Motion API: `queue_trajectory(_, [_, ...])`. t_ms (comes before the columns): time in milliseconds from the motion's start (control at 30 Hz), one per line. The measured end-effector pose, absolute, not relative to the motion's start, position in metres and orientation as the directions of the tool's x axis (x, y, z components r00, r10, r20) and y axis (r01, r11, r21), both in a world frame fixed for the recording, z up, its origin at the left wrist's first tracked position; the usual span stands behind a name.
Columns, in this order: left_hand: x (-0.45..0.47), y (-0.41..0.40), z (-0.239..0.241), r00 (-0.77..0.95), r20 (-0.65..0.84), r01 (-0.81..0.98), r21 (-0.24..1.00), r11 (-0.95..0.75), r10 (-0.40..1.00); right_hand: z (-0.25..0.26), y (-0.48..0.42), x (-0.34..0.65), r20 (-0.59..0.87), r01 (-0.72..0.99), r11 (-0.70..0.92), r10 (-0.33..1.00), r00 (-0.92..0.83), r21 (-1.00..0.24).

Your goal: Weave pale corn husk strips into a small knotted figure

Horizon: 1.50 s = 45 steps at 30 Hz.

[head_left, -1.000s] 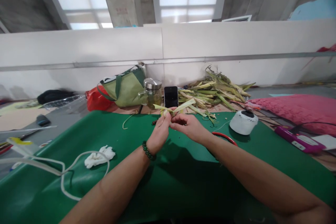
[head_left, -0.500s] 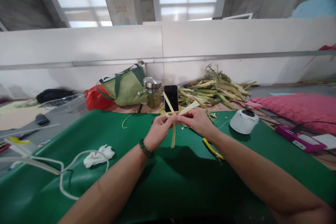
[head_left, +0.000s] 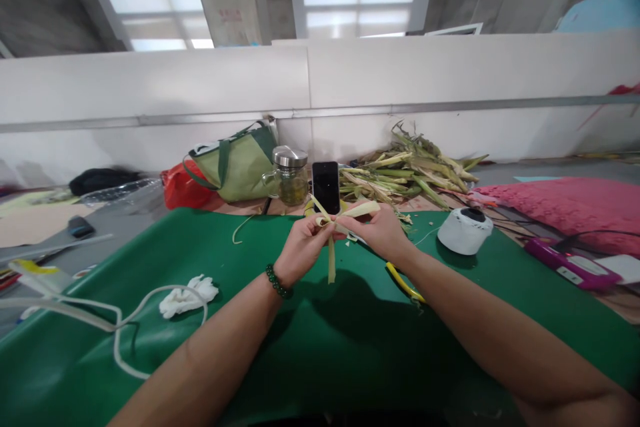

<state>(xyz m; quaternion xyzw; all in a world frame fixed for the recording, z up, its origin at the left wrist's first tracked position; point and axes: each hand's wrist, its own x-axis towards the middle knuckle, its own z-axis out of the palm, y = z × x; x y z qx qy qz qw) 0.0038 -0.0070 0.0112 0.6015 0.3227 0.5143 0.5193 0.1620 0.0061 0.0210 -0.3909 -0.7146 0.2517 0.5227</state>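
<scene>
Pale green strips of leaf [head_left: 331, 261] cross each other between my two hands, above the green mat [head_left: 350, 360]. My left hand [head_left: 305, 240], with a green bead bracelet [head_left: 276, 282] at its wrist, pinches the strips near their crossing. From the other side my right hand [head_left: 377, 230] grips the same strips, its thumb pressed close to the crossing. One end hangs straight down, one slants up to the left, and a wider one lies over the right fingers. The fingertips hide part of the crossing. Right behind stands a black phone [head_left: 326, 187], upright.
At the back are a lidded glass jar [head_left: 291, 180], a green bag [head_left: 240, 167] and a heap of leaf stalks [head_left: 415, 170]. A white thread spool [head_left: 465, 231] and a yellow-handled tool [head_left: 404, 281] lie to the right. Crumpled tissue [head_left: 189, 297] and white cables [head_left: 117, 330] lie left.
The upper left strip end has dipped lower. The wide strip on the right has tilted flatter and now lies over my right hand, which has shifted slightly.
</scene>
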Motion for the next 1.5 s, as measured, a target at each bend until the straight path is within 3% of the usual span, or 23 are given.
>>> queue_trajectory(100, [0.007,-0.008,0.011,0.259,0.253,-0.166,0.962,-0.215,0.932,0.017,0.003,0.160,0.664,0.417,0.654,0.733,-0.146,-0.631])
queue_trajectory(200, [0.010,-0.011,0.014,0.227,0.192,-0.210,0.967,-0.144,0.955,0.012,-0.002,0.157,0.804,0.558,0.752,0.548,-0.231,-0.351])
queue_trajectory(300, [0.011,-0.012,0.017,0.235,0.132,-0.266,0.962,-0.067,0.963,0.006,-0.006,0.154,0.851,0.599,0.794,0.383,-0.358,-0.105])
queue_trajectory(467, [0.010,-0.014,0.020,0.259,0.018,-0.329,0.942,0.071,0.966,0.006,-0.010,0.153,0.864,0.603,0.794,0.248,-0.437,0.077])
queue_trajectory(767, [0.007,-0.018,0.022,0.271,0.030,-0.423,0.901,0.091,0.962,0.008,-0.014,0.150,0.826,0.654,0.751,0.310,-0.471,0.091])
queue_trajectory(933, [0.002,-0.012,0.020,0.360,0.056,-0.317,0.946,0.066,0.931,0.012,-0.010,0.157,0.756,0.551,0.829,0.423,-0.500,-0.100])
queue_trajectory(1033, [-0.001,-0.009,0.017,0.375,0.071,-0.294,0.955,0.046,0.924,0.015,0.000,0.166,0.729,0.444,0.883,0.404,-0.553,-0.153])
queue_trajectory(1200, [-0.002,-0.009,0.021,0.337,0.101,-0.300,0.954,0.005,0.936,0.017,0.008,0.171,0.701,0.440,0.897,0.335,-0.629,-0.034])
queue_trajectory(1400, [0.000,-0.013,0.026,0.295,0.124,-0.286,0.957,-0.036,0.947,0.015,0.003,0.163,0.765,0.505,0.825,0.149,-0.627,0.253])
queue_trajectory(1500, [0.001,-0.014,0.025,0.311,0.113,-0.274,0.961,-0.024,0.944,0.013,0.004,0.161,0.806,0.507,0.818,0.095,-0.584,0.271])
